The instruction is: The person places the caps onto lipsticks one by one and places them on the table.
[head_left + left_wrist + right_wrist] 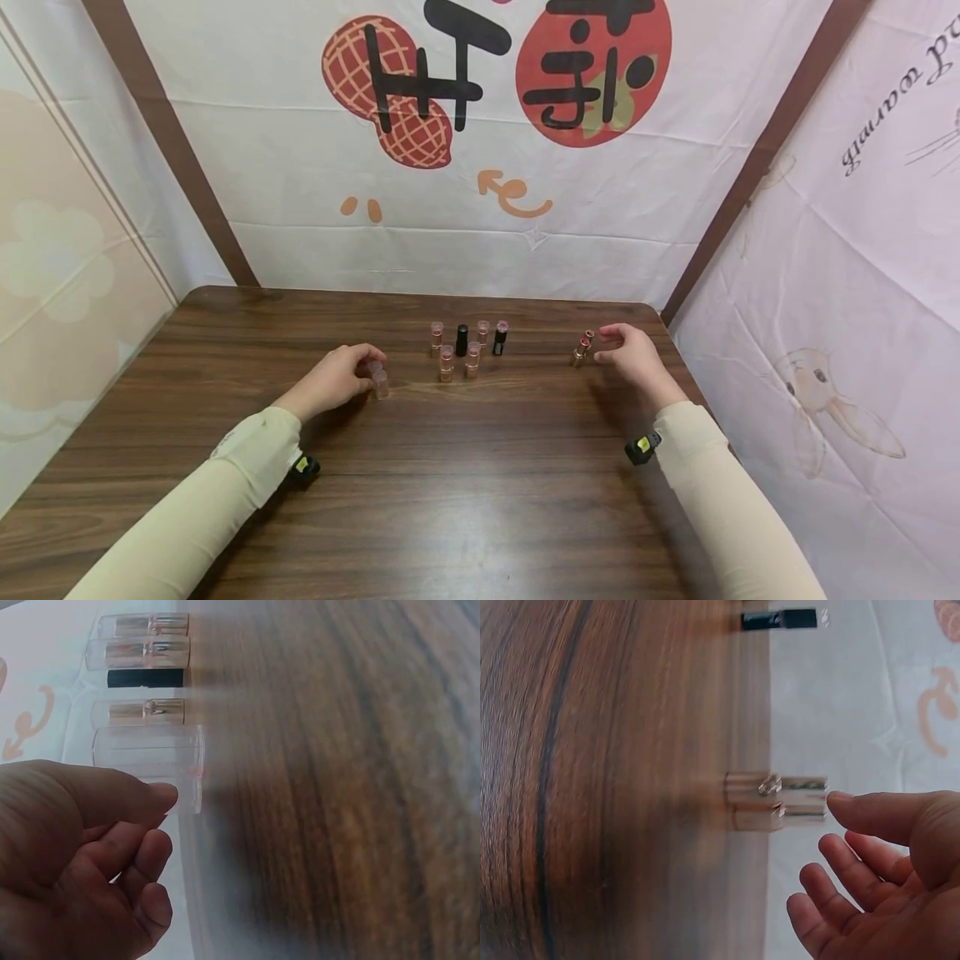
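At the left, my left hand [341,377] pinches a clear lipstick cap [191,793] that stands on the table, its thumb in front and partly hiding it. A second clear cap [381,385] stands right beside it, nearer the front. At the right, two uncapped lipsticks [581,350] with gold bases and red tips stand upright, close together. My right hand [628,354] is just right of them with its fingers spread and relaxed. In the right wrist view its thumb tip [840,801] is right at the top of these lipsticks.
Between the hands stand several capped lipsticks: clear-capped pinkish-gold ones [447,364] and two black ones, one plain black [462,340], one with a pink top [500,337]. The brown wood table [465,483] ends at a printed fabric wall [480,258] behind.
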Tool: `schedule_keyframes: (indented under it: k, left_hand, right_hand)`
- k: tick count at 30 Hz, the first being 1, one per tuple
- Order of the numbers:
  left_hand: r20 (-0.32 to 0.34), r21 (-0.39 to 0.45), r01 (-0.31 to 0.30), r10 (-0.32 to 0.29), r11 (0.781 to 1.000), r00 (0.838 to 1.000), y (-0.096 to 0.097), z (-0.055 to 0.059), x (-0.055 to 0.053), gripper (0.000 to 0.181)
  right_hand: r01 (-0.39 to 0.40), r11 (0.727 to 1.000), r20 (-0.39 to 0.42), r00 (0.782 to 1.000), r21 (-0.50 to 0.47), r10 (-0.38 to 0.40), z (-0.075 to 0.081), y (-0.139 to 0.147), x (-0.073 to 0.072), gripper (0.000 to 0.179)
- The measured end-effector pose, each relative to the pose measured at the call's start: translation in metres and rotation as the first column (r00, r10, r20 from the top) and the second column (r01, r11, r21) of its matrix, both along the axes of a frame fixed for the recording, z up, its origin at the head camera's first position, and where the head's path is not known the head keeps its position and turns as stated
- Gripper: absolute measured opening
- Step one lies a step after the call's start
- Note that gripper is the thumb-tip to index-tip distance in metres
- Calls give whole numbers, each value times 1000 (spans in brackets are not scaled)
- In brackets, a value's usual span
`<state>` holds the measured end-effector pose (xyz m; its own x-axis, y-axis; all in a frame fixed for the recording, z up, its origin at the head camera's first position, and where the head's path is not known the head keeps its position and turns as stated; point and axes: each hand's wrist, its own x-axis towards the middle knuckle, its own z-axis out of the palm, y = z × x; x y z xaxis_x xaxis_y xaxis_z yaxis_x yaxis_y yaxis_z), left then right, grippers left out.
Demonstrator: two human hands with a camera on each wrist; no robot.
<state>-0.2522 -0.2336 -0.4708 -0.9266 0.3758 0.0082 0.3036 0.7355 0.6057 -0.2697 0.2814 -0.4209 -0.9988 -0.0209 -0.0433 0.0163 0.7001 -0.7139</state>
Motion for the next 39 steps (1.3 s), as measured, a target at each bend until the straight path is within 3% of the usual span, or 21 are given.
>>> schedule_keyframes:
  k: [10,22,30,39]
  left_hand:
    - [13,4,-1,1,1000,1000,-1,-3,1,38]
    - [3,11,-6,6,1000,1000,-2,-5,2,33]
    - [-26,26,-45,45,999,999,-10,6,5,33]
    - [-123,63,-90,97,994,988,-15,24,8,26]
  right_hand:
    - [6,999,40,999,-49,-4,-23,9,-14,53]
    - [-31,994,16,999,-109,33,-41,6,-31,51]
    - [-47,988,27,998,-150,51,-47,5,-35,51]
    - [-95,981,38,994,-168,103,-55,10,-42,50]
